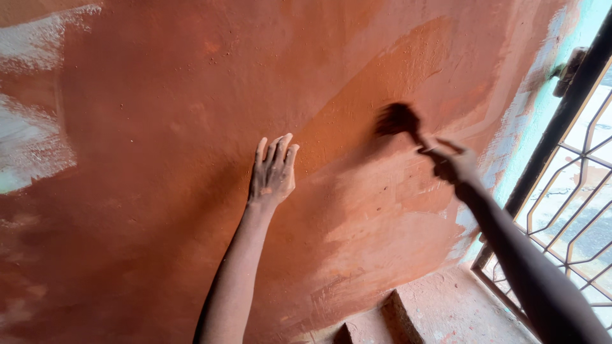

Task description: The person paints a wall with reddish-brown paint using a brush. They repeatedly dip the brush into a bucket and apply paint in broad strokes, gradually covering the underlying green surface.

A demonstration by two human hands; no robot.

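My left hand (273, 172) is flat against an orange-brown painted wall (159, 191), palm on the surface and fingers close together, holding nothing. To its right, my right hand (454, 164) grips the handle of a paintbrush (398, 121). The brush's dark bristle head is blurred and lies against the wall, up and left of that hand. Around the brush the paint looks brighter and grainier than on the rest of the wall.
Bare whitish patches (32, 140) remain at the wall's upper left. A pale green strip runs down the wall's right edge beside a dark metal window grille (567, 191). At the bottom, a paint-stained ledge or step (440, 312) juts out.
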